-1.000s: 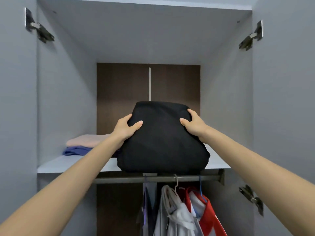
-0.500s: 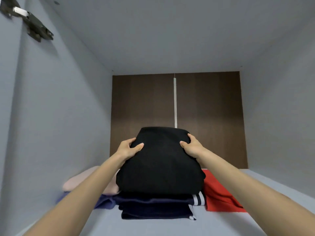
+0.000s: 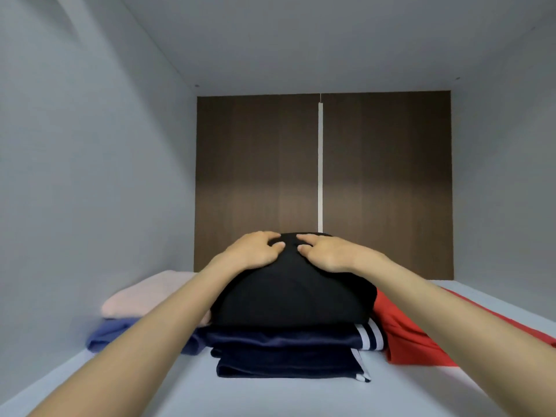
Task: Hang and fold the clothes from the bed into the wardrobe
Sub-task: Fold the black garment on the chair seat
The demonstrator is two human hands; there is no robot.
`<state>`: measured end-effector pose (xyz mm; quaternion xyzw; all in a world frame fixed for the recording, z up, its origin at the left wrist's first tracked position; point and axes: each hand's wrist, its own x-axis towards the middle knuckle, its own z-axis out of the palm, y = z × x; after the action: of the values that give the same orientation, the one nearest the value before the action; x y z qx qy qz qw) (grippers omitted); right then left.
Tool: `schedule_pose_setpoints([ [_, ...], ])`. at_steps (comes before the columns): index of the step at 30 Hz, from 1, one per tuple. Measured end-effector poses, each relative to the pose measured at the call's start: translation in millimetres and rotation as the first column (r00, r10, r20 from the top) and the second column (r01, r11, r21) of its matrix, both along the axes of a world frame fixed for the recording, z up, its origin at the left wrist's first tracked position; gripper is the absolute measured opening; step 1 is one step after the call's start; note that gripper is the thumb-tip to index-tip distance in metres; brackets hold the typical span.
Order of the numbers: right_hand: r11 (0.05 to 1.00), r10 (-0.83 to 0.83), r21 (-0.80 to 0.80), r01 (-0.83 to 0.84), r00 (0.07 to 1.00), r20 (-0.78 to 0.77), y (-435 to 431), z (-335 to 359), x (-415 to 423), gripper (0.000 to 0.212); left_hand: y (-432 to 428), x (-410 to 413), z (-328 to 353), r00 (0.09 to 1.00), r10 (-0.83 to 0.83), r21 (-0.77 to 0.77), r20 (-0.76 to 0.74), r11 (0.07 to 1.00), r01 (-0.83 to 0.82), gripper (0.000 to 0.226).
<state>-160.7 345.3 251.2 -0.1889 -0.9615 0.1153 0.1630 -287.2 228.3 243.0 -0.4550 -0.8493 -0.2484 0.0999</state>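
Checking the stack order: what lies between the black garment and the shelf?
In the head view, folded navy clothes lie between the black garment and the shelf.

The view looks into one compartment of the wardrobe (image 3: 301,40). Its left side wall (image 3: 90,176), right side wall (image 3: 505,191) and top panel (image 3: 361,61) are plain light grey. The back panel (image 3: 255,176) is dark brown with wood grain, and a thin pale strip (image 3: 320,164) runs vertically down its middle. The shelf (image 3: 270,398) is smooth pale grey. The light is soft.

Black garment (image 3: 293,293); navy white-striped garment (image 3: 288,350); red cloth (image 3: 406,338); pink cloth (image 3: 144,299).
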Motion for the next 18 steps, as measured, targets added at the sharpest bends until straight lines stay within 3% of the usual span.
schedule_pose_setpoints([
  [3, 0.999, -0.035, 0.024, 0.033, 0.995, 0.090, 5, -24, 3, 0.051, 5, 9, -20, 0.999, 0.031, -0.095, 0.035, 0.995, -0.027, 0.049],
  [6, 0.997, -0.076, 0.038, 0.073, 0.992, 0.099, 7, -38, 8, 0.052, 4, 17, -29, 0.998, 0.067, -0.152, -0.020, 0.986, -0.069, 0.049],
  [11, 0.995, -0.088, 0.040, 0.094, 0.987, -0.133, -6, -40, 26, 0.048, -8, 33, -26, 0.997, 0.075, -0.108, -0.016, 0.991, -0.077, 0.049],
  [18, 0.980, -0.070, 0.146, 0.133, 0.926, -0.370, -32, -44, 86, 0.042, -44, 77, -32, 0.993, 0.062, 0.148, -0.099, 0.988, -0.047, 0.042],
])
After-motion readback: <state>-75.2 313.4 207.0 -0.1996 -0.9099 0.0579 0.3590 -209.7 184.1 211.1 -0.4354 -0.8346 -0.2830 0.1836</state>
